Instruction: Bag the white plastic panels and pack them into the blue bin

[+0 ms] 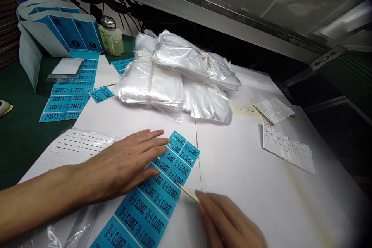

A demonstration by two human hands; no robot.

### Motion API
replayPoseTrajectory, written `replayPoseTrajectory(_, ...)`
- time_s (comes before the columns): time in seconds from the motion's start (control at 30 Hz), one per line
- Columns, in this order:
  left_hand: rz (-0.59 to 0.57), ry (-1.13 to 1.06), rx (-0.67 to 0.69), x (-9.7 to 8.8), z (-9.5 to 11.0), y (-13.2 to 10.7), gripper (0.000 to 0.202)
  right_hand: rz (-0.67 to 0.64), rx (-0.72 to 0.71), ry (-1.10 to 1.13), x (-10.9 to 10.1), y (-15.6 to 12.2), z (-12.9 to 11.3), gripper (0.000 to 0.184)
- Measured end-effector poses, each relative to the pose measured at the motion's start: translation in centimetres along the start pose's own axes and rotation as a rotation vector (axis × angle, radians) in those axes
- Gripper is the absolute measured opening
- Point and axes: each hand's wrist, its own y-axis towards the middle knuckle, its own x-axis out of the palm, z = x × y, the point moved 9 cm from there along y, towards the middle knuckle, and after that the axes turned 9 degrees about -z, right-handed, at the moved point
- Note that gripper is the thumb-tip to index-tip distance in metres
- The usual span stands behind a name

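A strip of blue labels (156,201) printed with "20073" and characters lies slantwise on the white table surface. My left hand (128,161) rests on its left edge, with fingers stretched out and pointing right. Close to the right edge of the strip, my right hand (229,217) is closed around a thin cream-coloured tool (190,193). The tool's narrow tip touches or hovers just over a label; I cannot tell which. Under my left forearm lies a slotted white plastic panel (83,145) in a clear bag, partly hidden.
Bundled clear plastic bags (168,73) are piled at the back centre. White plastic panels (287,147) lie on the right. More label sheets (64,100), a folded blue label stack (72,31) and a pump bottle (112,38) stand at the back left. A metal frame (232,11) runs behind.
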Motion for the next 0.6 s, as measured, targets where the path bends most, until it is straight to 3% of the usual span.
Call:
replayPoseTrajectory(0.2,-0.084,0.086,0.005,1.3,-1.2,-0.3,0.050,0.049,-0.014,0.007,1.8,4.1,-1.8,0.024)
replayPoseTrajectory(0.6,-0.100,0.024,-0.033,1.8,-1.7,-0.5,0.047,0.049,-0.008,-0.037,2.5,3.6,-1.9,0.026)
